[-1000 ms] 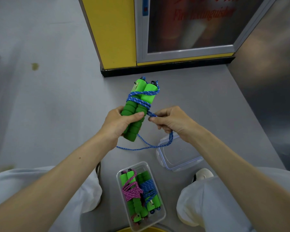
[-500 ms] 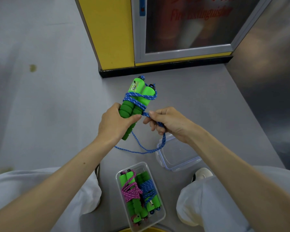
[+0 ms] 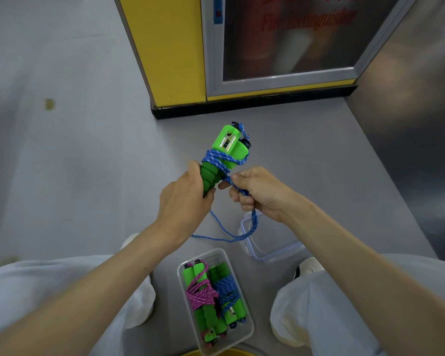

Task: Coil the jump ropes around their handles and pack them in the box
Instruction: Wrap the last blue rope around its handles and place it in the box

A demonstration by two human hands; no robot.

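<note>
My left hand [image 3: 184, 199] grips the lower end of two green foam jump-rope handles [image 3: 225, 152] held together, tilted up and to the right. Several turns of blue rope [image 3: 217, 160] are wound around their middle. My right hand [image 3: 257, 192] pinches the same blue rope just right of the handles. The loose rest of the rope hangs below both hands in a loop [image 3: 231, 236]. On the floor between my knees lies the clear plastic box [image 3: 248, 327]. It holds a pink-rope bundle [image 3: 201, 295] and a blue-rope bundle [image 3: 228, 291], both coiled on green handles.
The clear box lid [image 3: 275, 242] with blue clips lies on the grey floor just right of the hanging loop. A yellow cabinet [image 3: 170, 47] with a glass door stands ahead. A steel wall [image 3: 419, 124] rises on the right. My knees and white shoe [image 3: 310, 267] flank the box.
The handles have turned in my left hand, so the counter face now points toward me. My right hand has carried the rope round near the handles, and the hanging loop has shortened.
</note>
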